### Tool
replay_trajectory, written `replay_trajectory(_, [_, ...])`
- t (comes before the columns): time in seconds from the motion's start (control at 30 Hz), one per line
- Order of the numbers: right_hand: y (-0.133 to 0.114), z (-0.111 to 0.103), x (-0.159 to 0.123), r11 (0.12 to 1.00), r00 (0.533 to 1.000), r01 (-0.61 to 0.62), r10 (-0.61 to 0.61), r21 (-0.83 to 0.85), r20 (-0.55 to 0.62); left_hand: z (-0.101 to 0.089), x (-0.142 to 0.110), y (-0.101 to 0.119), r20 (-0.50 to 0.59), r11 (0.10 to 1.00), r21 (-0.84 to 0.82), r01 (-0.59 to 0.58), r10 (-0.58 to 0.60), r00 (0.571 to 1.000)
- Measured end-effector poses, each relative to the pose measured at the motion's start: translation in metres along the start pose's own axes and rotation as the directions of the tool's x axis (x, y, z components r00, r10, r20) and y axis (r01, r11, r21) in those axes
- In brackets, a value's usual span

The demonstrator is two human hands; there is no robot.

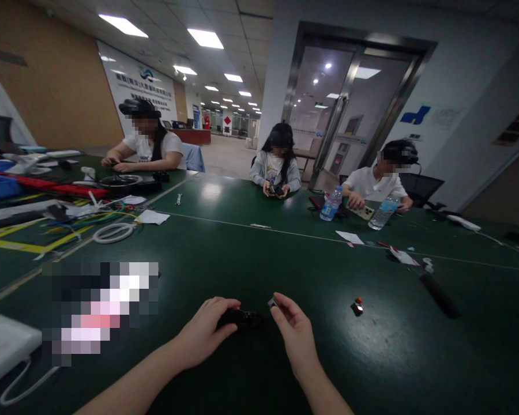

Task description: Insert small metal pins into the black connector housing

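Observation:
My left hand (205, 334) is closed around one end of a small black object (245, 318) low over the dark green table (190, 380). Its dark surface blends into the tabletop, so its kind is unclear. Beside it, my right hand (296, 331) pinches a small grey block-like piece (272, 302) between thumb and fingertips. A short gap separates that piece from the black object. Farther right lies a little dark and silver item with an orange-red top (358, 306).
Left are a blurred-out device (99, 314), a white box (8, 349) with a cord, a coiled white cable (113, 233) and heaped wires. A black bar (439, 295) lies right. Two water bottles (331, 203) stand across, where three people (277, 167) in headsets sit.

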State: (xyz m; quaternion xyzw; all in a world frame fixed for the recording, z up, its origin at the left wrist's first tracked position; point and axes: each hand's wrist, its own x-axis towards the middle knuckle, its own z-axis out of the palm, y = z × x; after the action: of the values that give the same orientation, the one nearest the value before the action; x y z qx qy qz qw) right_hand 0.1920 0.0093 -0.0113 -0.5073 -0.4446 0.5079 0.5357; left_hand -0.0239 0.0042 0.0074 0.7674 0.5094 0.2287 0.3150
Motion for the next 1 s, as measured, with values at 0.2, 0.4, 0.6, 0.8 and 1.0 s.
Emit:
replay_trajectory(0.2, [0.005, -0.005, 0.003, 0.991, 0.995, -0.072, 0.079, 0.113, -0.059, -0.003, -0.001, 0.004, 0.023, 0.999, -0.027, 0.027, -0.027, 0.999])
replay_trajectory(0.4, [-0.001, -0.006, 0.004, 0.956, 0.991, -0.101, 0.121, 0.274, -0.058, -0.002, -0.001, 0.003, 0.006, 1.000, -0.025, 0.014, -0.013, 1.000])
replay_trajectory(0.6, [0.006, -0.012, 0.008, 0.937, 0.990, -0.113, 0.135, 0.332, -0.042, -0.002, -0.001, 0.002, -0.002, 1.000, -0.025, 0.005, -0.005, 1.000])
replay_trajectory(0.8, [0.006, -0.013, 0.010, 0.921, 0.984, -0.134, 0.167, 0.367, -0.061, -0.001, -0.001, 0.000, 0.000, 0.999, -0.037, 0.004, -0.004, 1.000])
replay_trajectory(1.0, [0.002, -0.012, 0.010, 0.911, 0.985, -0.132, 0.164, 0.390, -0.050, 0.000, -0.001, -0.001, -0.006, 1.000, -0.027, -0.006, 0.006, 1.000])
